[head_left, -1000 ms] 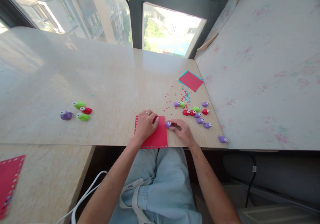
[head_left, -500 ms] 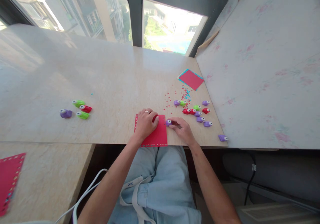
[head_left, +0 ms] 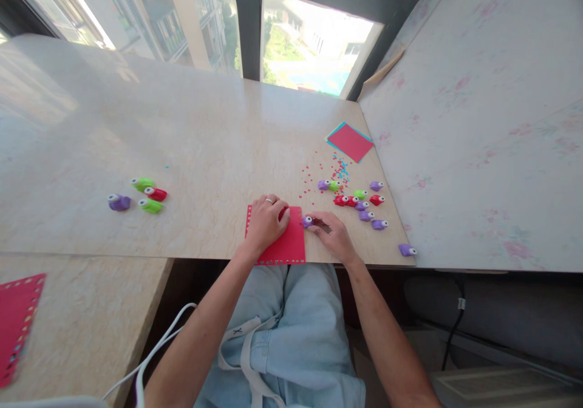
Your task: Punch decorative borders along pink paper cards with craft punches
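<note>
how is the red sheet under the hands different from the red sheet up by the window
The near red sheet lies square to the table edge, with a row of small punched holes along its left and bottom edges; the far red sheet sits turned like a diamond, with no holes visible. The left hand presses the near one; nothing touches the far one, which shows a blue edge beneath it. Both are flat and red.

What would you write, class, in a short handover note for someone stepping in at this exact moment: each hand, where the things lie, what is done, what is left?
Left hand presses flat on the red paper sheet at the table's near edge.
Right hand grips a purple punch at the sheet's right edge.
Done: holes run along the sheet's left and bottom edges.
Left: the right edge looks unpunched; the top is hidden.
More punches and confetti lie to the right, four punches far left.
</note>
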Motion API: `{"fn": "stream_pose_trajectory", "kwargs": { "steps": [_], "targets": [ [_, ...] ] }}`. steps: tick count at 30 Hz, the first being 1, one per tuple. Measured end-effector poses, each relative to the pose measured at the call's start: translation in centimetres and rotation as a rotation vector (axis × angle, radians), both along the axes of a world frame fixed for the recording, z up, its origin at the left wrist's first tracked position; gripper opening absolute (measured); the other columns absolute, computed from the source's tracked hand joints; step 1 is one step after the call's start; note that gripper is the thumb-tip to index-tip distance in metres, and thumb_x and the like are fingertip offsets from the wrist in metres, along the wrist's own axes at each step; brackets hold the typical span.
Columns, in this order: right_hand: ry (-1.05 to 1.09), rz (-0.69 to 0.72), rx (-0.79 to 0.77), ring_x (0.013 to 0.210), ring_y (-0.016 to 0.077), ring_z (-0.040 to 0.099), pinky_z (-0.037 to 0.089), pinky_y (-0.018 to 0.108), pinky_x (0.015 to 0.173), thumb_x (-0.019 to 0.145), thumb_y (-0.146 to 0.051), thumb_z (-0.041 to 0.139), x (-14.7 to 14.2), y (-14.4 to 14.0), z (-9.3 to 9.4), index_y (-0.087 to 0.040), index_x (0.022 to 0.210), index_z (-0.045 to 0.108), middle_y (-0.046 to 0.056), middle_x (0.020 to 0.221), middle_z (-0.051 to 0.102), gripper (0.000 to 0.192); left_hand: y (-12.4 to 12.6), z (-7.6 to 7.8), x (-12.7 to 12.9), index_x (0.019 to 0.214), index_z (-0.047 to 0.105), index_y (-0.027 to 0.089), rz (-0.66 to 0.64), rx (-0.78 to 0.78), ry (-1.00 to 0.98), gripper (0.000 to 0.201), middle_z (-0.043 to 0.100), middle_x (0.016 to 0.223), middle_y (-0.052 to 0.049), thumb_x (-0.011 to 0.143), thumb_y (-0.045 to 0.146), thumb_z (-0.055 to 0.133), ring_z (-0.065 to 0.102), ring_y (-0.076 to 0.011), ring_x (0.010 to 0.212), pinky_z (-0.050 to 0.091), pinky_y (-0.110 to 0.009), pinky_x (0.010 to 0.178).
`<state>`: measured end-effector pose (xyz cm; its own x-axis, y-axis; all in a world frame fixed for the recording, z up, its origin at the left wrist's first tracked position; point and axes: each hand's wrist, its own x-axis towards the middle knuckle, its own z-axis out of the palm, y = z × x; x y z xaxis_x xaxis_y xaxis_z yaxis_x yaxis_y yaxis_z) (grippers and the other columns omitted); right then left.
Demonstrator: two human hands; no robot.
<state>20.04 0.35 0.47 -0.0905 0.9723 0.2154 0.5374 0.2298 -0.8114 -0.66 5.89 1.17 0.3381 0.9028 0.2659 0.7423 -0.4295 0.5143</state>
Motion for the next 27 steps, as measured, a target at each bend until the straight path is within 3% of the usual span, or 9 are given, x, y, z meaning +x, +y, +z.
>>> {"fn": "stream_pose_trajectory", "kwargs": {
  "steps": [19, 23, 27],
  "targets": [
    [-0.103, 0.141, 0.086, 0.101, 0.0223, 0.067, 0.049, 0.041, 0.095, 0.088, -0.031, 0.07, -0.2, -0.9, 0.4, -0.029, 0.117, 0.07, 0.005, 0.11, 0.075, 0.029, -0.1, 0.0, 0.0, 0.092, 0.069, 0.02, -0.005, 0.02, 0.033, 0.015, 0.066, 0.1, -0.009, 0.091, 0.025, 0.055, 0.055, -0.0265, 0.1, 0.041, -0.042, 0.089],
    [-0.111, 0.11, 0.091, 0.105, 0.022, 0.064, 0.05, 0.041, 0.095, 0.091, -0.031, 0.066, -0.6, -1.7, 0.4, -0.03, 0.122, 0.069, 0.007, 0.112, 0.071, 0.031, -0.2, 0.0, 0.0, 0.092, 0.069, 0.02, -0.012, 0.011, 0.02, 0.015, 0.066, 0.101, -0.01, 0.09, 0.026, 0.056, 0.055, -0.0265, 0.1, 0.041, -0.042, 0.089],
    [-0.111, 0.041, 0.086, 0.095, 0.0201, 0.062, 0.052, 0.037, 0.088, 0.092, -0.032, 0.064, -1.0, -2.1, 0.4, -0.03, 0.121, 0.07, 0.006, 0.1, 0.065, 0.029, -0.2, 0.1, -0.1, 0.092, 0.069, 0.021, -0.009, -0.017, -0.053, 0.014, 0.066, 0.101, -0.008, 0.09, 0.026, 0.056, 0.057, -0.0247, 0.098, 0.042, -0.041, 0.091]
  ]
}}
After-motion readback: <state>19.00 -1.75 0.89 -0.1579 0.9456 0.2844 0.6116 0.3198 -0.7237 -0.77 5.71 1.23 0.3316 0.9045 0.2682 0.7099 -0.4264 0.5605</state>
